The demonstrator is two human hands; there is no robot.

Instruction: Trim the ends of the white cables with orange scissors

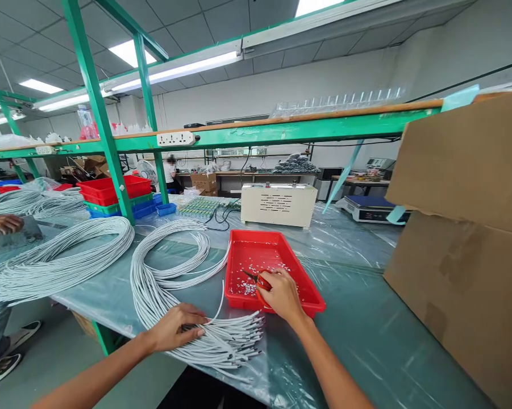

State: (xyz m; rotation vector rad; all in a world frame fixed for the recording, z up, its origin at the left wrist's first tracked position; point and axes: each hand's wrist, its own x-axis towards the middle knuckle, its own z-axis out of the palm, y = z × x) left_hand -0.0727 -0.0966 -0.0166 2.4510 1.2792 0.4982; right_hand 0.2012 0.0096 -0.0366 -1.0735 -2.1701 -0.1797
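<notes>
My right hand [281, 292] is closed around a small pair of red-handled cutters [262, 282], whose dark pointed jaws reach over the red tray [300, 272]. Small white scraps [249, 287] lie scattered on the tray's floor. To the left, my left hand [179, 328] curls over a thick bundle of white cables [234, 341], with thumb and fingers around part of it. The cable ends fan out to the right, just in front of the tray. One cable [221, 298] sticks up between my left hand and the tray. The rest of the bundle loops back across the table.
Another cable coil [80, 250] lies at left, near a co-worker's hand [6, 223]. A beige metal box [279, 204] stands behind the tray. Circuit boards [198, 206], stacked bins [115, 190] and a scale [369, 209] sit further back. A large cardboard box [460, 272] borders the right side.
</notes>
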